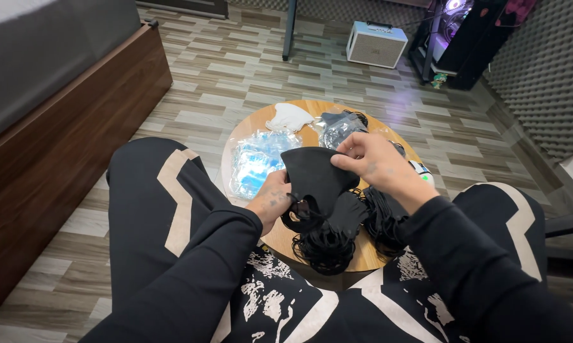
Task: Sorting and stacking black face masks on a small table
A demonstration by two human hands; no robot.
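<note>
Two hands: the left hand (272, 198) and right hand (376, 166) both hold one black face mask (315, 178) above the round wooden table (369, 254)
Left fingers: closed on the mask's lower left edge, near its ear loops
Right fingers: pinched shut on the mask's upper right edge
Doing it well: I judge it best to keep both grips at the edges and lift the mask free of the pile of black masks (337, 235) below, so the loops do not tangle
Mask look: matte black, soft, curved, with thin black loops hanging down
Nearby: clear plastic packets (258, 162) and a white mask (289, 117) lie further back on the table
</note>
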